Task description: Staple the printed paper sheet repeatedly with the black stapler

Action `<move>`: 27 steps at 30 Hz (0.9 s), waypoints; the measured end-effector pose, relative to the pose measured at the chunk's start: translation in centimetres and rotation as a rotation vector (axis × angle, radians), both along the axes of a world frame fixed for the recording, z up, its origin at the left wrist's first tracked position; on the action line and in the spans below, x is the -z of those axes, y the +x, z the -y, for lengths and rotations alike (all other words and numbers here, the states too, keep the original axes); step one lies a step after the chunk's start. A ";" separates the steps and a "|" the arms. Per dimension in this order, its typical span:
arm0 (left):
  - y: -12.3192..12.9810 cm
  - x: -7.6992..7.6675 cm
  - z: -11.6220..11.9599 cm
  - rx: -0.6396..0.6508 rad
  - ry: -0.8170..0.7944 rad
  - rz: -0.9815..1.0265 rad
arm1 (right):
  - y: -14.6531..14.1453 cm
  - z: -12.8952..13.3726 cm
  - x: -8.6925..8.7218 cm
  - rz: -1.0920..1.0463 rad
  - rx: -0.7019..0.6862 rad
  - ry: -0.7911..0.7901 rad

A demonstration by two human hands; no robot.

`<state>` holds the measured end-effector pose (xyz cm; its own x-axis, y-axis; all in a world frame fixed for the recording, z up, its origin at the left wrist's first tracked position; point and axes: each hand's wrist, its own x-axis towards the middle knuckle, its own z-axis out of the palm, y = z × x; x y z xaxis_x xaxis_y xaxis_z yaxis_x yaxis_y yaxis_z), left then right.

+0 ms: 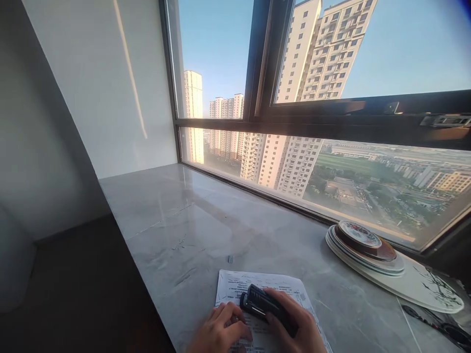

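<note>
White printed paper sheets [285,283] lie beneath our loosely curled left hand [222,328], which grips nothing visible; above them, our right hand [303,327] clasps the rear of a black elongated stapler [264,302]. We judge it rigid, fairly light, best held along its sides.

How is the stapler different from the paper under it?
The stapler is black, but the paper is white with dark printing. The stapler is chunky and narrow, while the paper is flat, thin and wider. The stapler is gripped in the right hand; the paper lies spread on the grey counter. Both are close to the person's two hands.
</note>
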<state>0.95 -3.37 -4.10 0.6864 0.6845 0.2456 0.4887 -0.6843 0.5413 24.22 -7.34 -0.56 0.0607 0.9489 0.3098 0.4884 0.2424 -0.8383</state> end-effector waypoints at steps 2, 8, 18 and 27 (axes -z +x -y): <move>0.2 -0.6 0.2 -0.037 -0.008 -0.014 | 0.0 0.1 -0.1 0.005 -0.018 -0.024; 0.3 -3.8 1.5 -0.049 -0.164 0.004 | 0.4 0.5 -0.6 -0.100 -0.021 -0.102; 0.2 -4.3 1.3 -0.196 -0.235 0.234 | 0.5 0.2 -2.2 -0.313 0.076 -0.122; 0.0 -3.4 0.5 -0.312 -0.242 0.382 | 0.3 -0.1 -1.7 -0.182 0.160 -0.043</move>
